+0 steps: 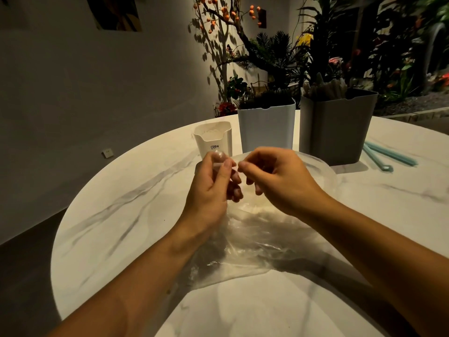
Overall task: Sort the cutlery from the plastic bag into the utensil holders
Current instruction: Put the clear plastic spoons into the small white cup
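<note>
So this looked like the middle of the sorting, right at the pull-a-piece-out stage. The left hand (213,181) had its fingers curled round what looked like a clear plastic spoon (218,158), bowl end poking up above the knuckles. Pretty blurry though, so I wouldn't swear it was a spoon and not some other piece. The right hand (274,177) was right beside it, fingertips pinched together, but whether it was pinching the edge of the plastic bag (255,239) or a bit of the same utensil, I couldn't tell.

The bag itself was a thin, see-through, crumpled thing lying flat on the white marble-look table (116,215) under both wrists, mouth facing away toward the holders. Something pale showed through it, probably more cutlery, too smeared to count.

Three holders stood at the far side: a small white cup (213,139) with lettering, a taller white holder (266,127) next to it, and a grey holder (337,127) on the right that already had pale handles sticking out. A couple of light blue straws (388,155) lay on the table past the grey one.

My guess for the next bit: work out which type the piece was, then reach forward over the bag and drop it in the matching holder without dragging the flimsy bag along.
</note>
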`<state>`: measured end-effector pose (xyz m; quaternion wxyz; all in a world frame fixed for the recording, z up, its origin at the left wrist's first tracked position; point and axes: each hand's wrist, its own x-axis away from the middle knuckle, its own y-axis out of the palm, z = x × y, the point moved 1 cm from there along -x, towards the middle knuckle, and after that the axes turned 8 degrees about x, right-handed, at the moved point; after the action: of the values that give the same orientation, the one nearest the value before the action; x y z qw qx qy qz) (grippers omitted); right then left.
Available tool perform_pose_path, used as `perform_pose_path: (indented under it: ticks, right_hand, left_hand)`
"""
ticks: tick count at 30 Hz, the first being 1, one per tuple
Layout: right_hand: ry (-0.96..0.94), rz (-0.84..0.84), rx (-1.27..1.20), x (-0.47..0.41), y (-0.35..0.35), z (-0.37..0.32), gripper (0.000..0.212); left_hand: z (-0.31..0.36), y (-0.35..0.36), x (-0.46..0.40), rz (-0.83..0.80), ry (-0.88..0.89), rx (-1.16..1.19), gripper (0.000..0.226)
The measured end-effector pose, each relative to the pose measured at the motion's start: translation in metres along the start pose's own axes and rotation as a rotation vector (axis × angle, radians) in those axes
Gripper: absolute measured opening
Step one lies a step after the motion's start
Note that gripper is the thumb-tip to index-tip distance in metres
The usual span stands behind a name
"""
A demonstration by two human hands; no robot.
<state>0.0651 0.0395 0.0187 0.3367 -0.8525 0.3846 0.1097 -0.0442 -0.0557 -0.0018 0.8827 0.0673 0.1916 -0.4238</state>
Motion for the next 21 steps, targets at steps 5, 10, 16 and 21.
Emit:
perform_pose_path:
  ticks: [5, 10, 16, 21]
  right_hand:
    - [-0.019, 0.06, 0.008, 0.002, 0.005, -0.009, 0.032]
    - [-0.015, 0.123, 0.125, 0.0, -0.001, 0.0, 0.018]
    - [-0.034, 0.171, 0.16, -0.003, -0.012, 0.006, 0.014]
    - [-0.061, 0.141, 0.119, -0.002, -0.013, 0.004, 0.027]
  left_hand:
    - [-0.003, 0.008, 0.008, -0.1, 0.019, -0.277, 0.04]
    - [-0.007, 0.013, 0.013, -0.187, 0.035, -0.246, 0.036]
    - [-0.004, 0.011, 0.01, -0.172, -0.039, -0.116, 0.021]
    - [-0.005, 0.012, 0.01, -0.209, -0.07, -0.11, 0.025]
